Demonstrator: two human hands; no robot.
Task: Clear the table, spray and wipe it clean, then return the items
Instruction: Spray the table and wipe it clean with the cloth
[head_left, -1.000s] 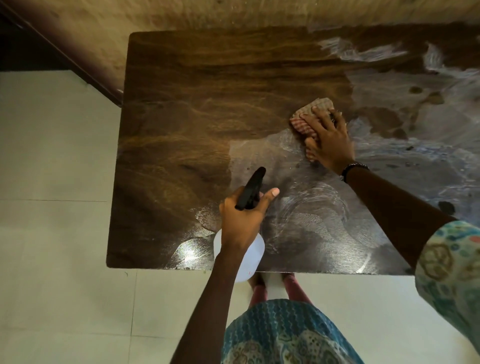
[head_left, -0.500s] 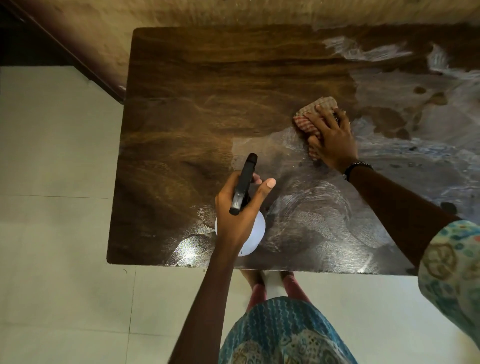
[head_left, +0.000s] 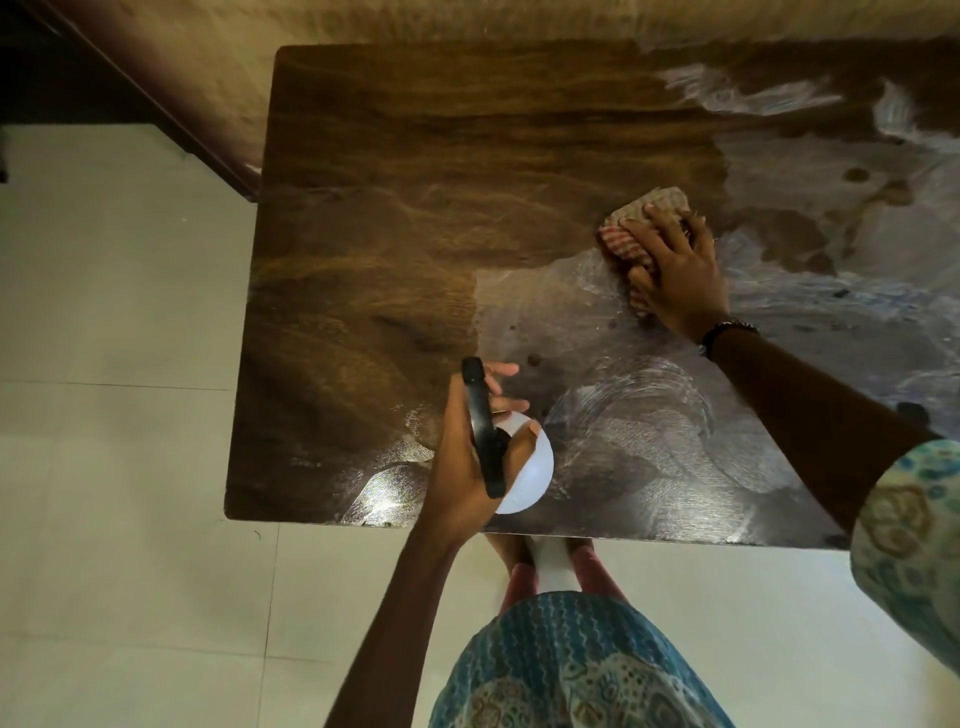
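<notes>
A dark wooden table (head_left: 389, 218) fills the upper view, its right half streaked with wet wipe marks. My left hand (head_left: 462, 457) grips a white spray bottle (head_left: 524, 478) with a black trigger head, held upright over the table's near edge with the nozzle pointing away from me. My right hand (head_left: 675, 265) presses flat on a red-and-white checked cloth (head_left: 623, 228) lying on the tabletop near the middle, at the edge of the wet area.
The table's left half looks dry. A beige wall (head_left: 467, 21) runs along the table's far edge. Pale floor tiles (head_left: 114, 415) lie to the left and in front. My feet stand just under the near edge.
My left hand has turned the spray bottle, swinging its nozzle from pointing right-forward to left-forward, and moved it farther over the table. My right hand and the cloth stayed nearly in place.
</notes>
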